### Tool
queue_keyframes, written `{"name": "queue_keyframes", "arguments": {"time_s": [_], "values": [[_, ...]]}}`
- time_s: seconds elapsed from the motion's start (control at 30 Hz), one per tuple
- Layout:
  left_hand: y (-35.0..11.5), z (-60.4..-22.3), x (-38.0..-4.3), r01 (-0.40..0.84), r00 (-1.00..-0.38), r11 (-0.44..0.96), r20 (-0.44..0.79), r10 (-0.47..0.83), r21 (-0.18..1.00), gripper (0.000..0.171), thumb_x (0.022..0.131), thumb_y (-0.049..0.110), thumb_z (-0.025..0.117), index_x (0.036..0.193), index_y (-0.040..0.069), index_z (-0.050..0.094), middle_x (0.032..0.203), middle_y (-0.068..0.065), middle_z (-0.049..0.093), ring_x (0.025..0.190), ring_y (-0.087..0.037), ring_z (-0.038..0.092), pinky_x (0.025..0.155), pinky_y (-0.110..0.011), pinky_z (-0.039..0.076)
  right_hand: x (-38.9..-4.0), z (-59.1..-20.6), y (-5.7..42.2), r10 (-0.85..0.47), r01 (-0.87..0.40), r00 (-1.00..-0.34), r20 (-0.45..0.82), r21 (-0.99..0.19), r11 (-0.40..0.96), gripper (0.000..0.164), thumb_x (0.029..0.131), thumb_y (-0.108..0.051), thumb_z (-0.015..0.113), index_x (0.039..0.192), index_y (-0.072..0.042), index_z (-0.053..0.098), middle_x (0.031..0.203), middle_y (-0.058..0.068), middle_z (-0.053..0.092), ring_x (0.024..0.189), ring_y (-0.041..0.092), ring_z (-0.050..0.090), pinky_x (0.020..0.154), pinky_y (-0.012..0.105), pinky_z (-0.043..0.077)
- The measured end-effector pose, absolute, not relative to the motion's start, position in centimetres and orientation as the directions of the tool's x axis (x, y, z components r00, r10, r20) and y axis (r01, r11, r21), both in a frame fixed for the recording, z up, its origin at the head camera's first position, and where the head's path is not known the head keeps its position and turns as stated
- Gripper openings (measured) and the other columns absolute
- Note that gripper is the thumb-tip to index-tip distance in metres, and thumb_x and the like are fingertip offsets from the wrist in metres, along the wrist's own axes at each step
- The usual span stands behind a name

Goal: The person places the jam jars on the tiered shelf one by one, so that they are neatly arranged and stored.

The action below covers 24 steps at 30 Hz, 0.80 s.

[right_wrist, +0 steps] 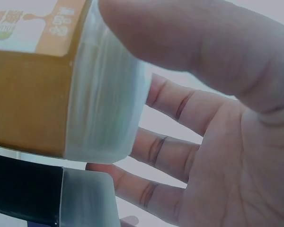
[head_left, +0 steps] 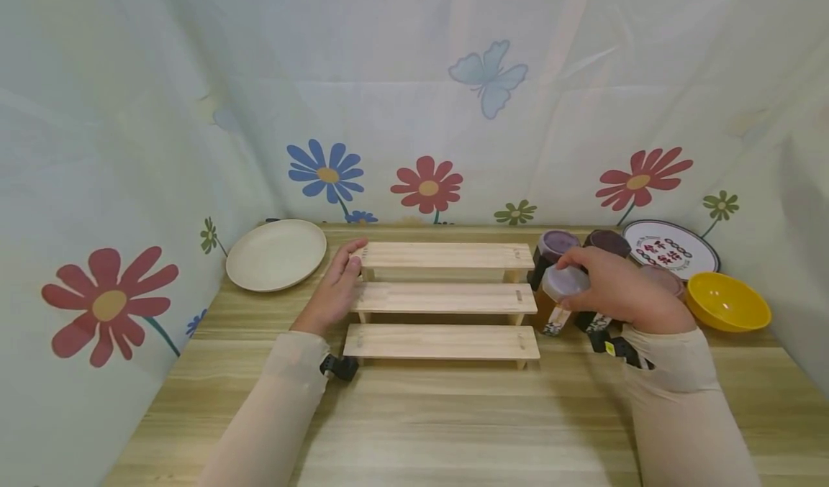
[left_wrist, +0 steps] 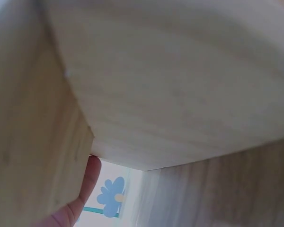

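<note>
A three-tier wooden step rack (head_left: pixel 447 298) stands mid-table. My left hand (head_left: pixel 330 285) grips the left end of its top step; in the left wrist view a finger (left_wrist: pixel 90 177) bends round the edge of a wooden panel (left_wrist: pixel 42 142). Right of the rack, my right hand (head_left: pixel 615 289) holds a jar with a frosted lid (head_left: pixel 565 283) by that lid, thumb and fingers on opposite sides. Amber contents and a printed label show in this jar (right_wrist: pixel 28 94) in the right wrist view. Beside it is a dark jar (right_wrist: pixel 26 189) with a pale lid.
More lidded jars crowd around the right hand, among them one with a purple lid (head_left: pixel 558 241) and one with a dark lid (head_left: pixel 607 241). Farther right are a patterned white plate (head_left: pixel 641 232) and a yellow bowl (head_left: pixel 728 303). A cream plate (head_left: pixel 277 255) lies at the left.
</note>
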State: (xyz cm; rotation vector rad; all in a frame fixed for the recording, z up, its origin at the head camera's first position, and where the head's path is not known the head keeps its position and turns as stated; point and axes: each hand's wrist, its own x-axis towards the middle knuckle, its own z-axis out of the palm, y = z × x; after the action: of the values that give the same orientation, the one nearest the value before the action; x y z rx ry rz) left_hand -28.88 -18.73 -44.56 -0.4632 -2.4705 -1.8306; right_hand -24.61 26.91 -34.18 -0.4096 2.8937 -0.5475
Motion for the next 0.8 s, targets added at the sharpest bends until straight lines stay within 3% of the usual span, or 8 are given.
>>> {"name": "queue_keyframes", "arguments": {"time_s": [0.3, 0.57, 0.8], "values": [[-18.8, -44.5, -28.9, 0.245, -0.958, 0.266, 0.190, 0.216, 0.932, 0.047, 0.117, 0.035, 0.029, 0.162, 0.020, 0.034, 0.157, -0.019, 0.044, 0.144, -0.036, 0.043, 0.121, -0.055, 0.031, -24.7, -34.2, 26.7, -0.278, -0.218, -0.953, -0.119, -0.366, 0.905, 0.062, 0.084, -0.029, 0.091, 0.135, -0.012, 0.060, 0.127, 0.021, 0.069, 0.096, 0.030, 0.063, 0.079, 0.046, 0.055], [-18.7, -44.3, -28.9, 0.242, -0.960, 0.291, 0.185, 0.210, 0.926, 0.047, 0.117, 0.034, 0.031, 0.161, 0.019, 0.035, 0.160, -0.017, 0.042, 0.146, -0.038, 0.042, 0.123, -0.056, 0.030, -24.6, -34.3, 27.1, -0.293, -0.249, -0.955, -0.056, -0.393, 0.885, 0.058, 0.081, -0.031, 0.093, 0.129, -0.014, 0.065, 0.130, 0.020, 0.068, 0.101, 0.030, 0.062, 0.081, 0.043, 0.054], [-18.7, -44.3, -29.1, 0.247, -0.960, 0.296, 0.190, 0.207, 0.923, 0.045, 0.117, 0.033, 0.032, 0.161, 0.020, 0.037, 0.158, -0.017, 0.044, 0.145, -0.037, 0.043, 0.123, -0.056, 0.029, -23.8, -33.1, 27.0, -0.233, -0.223, -0.972, 0.032, -0.438, 0.871, 0.063, 0.084, -0.036, 0.091, 0.136, -0.012, 0.066, 0.134, 0.018, 0.065, 0.105, 0.035, 0.059, 0.079, 0.045, 0.055]]}}
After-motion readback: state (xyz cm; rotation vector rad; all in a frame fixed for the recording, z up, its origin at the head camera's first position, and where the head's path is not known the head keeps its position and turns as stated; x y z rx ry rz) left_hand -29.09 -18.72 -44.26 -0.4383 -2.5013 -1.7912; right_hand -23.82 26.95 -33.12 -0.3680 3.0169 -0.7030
